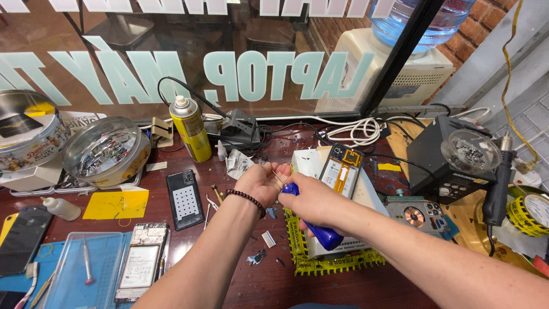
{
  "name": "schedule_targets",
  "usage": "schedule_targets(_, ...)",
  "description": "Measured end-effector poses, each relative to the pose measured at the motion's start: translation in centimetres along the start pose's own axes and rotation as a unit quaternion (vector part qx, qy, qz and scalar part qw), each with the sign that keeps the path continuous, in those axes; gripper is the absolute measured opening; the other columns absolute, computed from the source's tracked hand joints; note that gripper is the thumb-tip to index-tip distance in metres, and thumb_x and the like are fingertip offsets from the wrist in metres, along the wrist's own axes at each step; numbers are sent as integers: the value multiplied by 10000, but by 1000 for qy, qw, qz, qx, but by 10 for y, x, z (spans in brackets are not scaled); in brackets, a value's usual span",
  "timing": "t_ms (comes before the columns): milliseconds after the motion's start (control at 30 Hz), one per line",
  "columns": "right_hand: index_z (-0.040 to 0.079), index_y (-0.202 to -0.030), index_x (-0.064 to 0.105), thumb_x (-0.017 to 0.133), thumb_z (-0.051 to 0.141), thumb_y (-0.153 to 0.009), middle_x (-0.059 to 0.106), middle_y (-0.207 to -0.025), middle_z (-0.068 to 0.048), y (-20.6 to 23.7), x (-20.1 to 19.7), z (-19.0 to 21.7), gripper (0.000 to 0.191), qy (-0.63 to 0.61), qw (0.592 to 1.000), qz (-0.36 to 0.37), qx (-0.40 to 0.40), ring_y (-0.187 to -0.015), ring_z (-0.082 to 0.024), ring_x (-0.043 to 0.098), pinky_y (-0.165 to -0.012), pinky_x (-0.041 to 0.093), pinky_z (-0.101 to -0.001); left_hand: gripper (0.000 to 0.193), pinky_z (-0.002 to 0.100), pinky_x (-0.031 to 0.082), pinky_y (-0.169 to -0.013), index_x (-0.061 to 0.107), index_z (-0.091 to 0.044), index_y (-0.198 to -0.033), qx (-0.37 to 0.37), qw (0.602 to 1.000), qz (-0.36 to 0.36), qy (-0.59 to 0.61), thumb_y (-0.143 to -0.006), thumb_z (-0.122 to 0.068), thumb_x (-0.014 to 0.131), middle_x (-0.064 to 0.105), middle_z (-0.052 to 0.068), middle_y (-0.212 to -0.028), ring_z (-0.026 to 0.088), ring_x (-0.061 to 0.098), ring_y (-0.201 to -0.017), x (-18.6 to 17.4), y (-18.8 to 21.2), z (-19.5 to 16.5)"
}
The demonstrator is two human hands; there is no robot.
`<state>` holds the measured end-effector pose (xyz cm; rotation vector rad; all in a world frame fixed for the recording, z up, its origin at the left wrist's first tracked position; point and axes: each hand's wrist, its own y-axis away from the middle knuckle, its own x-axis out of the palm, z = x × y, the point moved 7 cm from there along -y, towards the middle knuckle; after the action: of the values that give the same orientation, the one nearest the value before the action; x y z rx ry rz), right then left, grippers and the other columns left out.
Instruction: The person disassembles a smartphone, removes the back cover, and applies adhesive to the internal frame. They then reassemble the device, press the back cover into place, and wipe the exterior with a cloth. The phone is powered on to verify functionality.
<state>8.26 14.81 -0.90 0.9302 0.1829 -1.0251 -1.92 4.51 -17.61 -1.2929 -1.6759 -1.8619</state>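
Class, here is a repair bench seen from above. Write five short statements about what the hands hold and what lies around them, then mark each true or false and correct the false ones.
1. The right hand grips a blue-handled screwdriver. True.
2. The left hand wears a dark beaded bracelet at the wrist. True.
3. The yellow spray can lies on its side. False: it stands upright.
4. An opened phone with its back removed lies just beyond the hands. True.
5. The round clear plastic tub of small parts sits to the right of the hands. False: it is to their left.
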Motion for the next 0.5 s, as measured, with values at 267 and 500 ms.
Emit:
schedule_targets(267,141,-1116,560,559,340,-995,639,-866,-66,-2,21,-2,232,-350,926,139,40,-647,-138,612,-507,525,-287,127,252,343,-468,522,-6,-1021,43,999,-7,6,-1013,-42,400,564,99,-838,142,388,-575,-24,-14,-19)
schedule_targets(500,127,-1129,534,568,330,-995,635,-869,-65,-2,35,-8,245,-332,937,106,39,-650,-134,609,-503,520,-292,107,248,237,-415,542,-39,-972,36,998,-49,15,-984,-43,436,592,67,-842,102,284,-504,-36,-3,-12)
